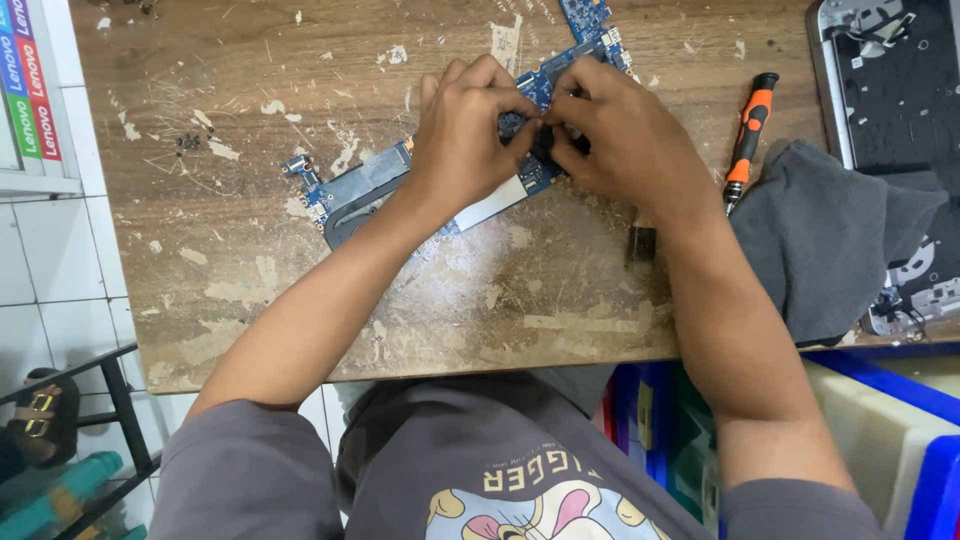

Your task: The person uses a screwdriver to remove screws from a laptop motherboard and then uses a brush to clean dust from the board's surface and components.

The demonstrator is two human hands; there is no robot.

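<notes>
Circuit board [362, 185]: a blue laptop board is lying slantwise across the middle of the scarred wooden worktop [250, 270], partly hidden under both hands.
Left hand [462, 135]: it is resting on the board, fingers curling shut and pinching a small black part [545, 143] at the board's centre.
Right hand [618, 138]: it is meeting the left, fingertips closing on the same black part.
Screwdriver [746, 135]: orange and black, lying just right of the hands.
Grey cloth [825, 240]: sitting at the right edge, overlapping an opened laptop shell [890, 95].
Small black block [641, 243]: standing beside the right wrist.
</notes>
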